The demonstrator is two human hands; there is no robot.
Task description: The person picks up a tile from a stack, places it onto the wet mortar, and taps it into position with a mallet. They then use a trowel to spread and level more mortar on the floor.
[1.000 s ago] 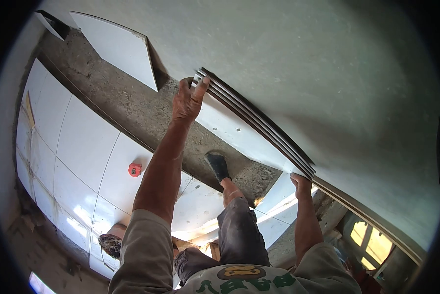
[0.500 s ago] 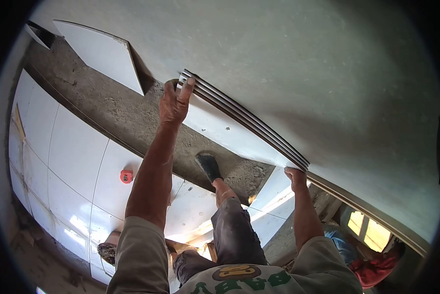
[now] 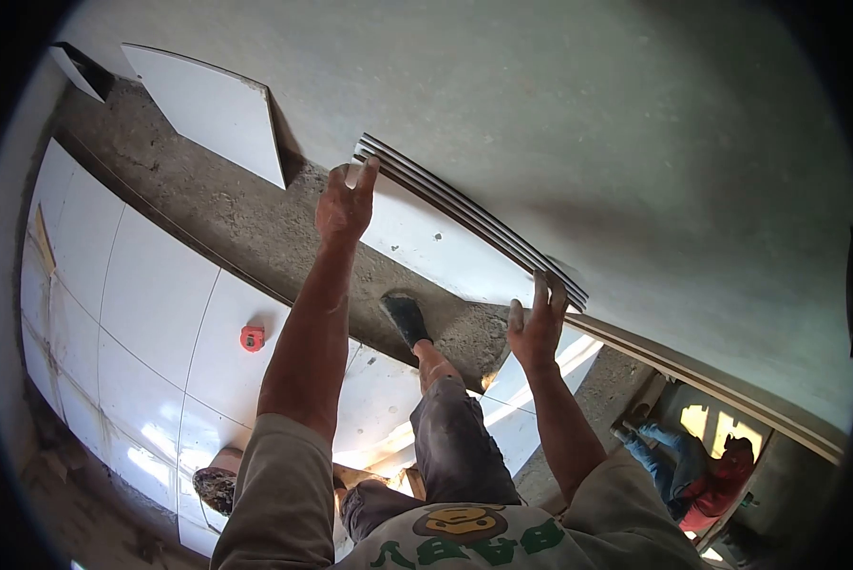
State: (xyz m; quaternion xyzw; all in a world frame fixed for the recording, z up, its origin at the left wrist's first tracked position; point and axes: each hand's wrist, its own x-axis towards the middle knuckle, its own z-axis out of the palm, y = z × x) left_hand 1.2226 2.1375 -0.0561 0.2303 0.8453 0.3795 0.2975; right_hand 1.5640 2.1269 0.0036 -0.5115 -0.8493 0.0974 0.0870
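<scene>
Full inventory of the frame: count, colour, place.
tile stack: several, white faces, against wall
leaning tiles: 2, white, upper left
laid tiles: many, white, left and centre
tape measure: 1, red, on laid tiles
round object: 1, brown, unclear, by left sleeve
wall: grey-green, top
rough floor: grey-brown, below wall
co-worker: 1, red top, blue trousers, lower right
left hand: 1, fingers gripping stack's upper end
right hand: 1, fingers at its lower end
foot: 1, dark footwear, rough floor
</scene>
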